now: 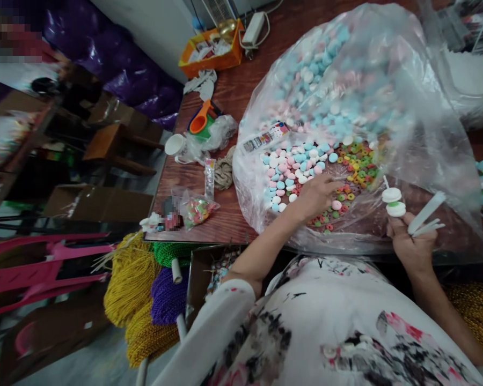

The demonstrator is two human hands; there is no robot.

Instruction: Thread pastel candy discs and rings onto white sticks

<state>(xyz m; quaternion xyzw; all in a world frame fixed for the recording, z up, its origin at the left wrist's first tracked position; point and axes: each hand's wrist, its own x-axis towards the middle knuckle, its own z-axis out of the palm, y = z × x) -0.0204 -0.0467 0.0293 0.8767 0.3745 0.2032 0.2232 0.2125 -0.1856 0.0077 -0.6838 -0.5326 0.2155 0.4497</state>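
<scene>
My left hand (317, 196) is low over the colored rings (356, 167), its fingers stretched out and their tips touching or close to them. Pink, blue and white rounded candies (293, 166) lie beside it. My right hand (414, 241) is closed near the table's front edge. It holds an upright thin white stick threaded with two white candies (392, 195) and a green ring between them. Several flat white sticks (426, 214) also stick out of that hand. A large clear plastic bag (422, 134), open toward me, surrounds the loose pieces, with many more candies heaped at its back.
An orange basket (209, 65) and a white power strip (253, 29) are at the back left. Nearer are an orange cup (201, 118), a white cup (175, 145) and a small bag of rings (199, 210). Yellow bead strings (131, 279) hang below the table; a pink chair (44, 262) stands left.
</scene>
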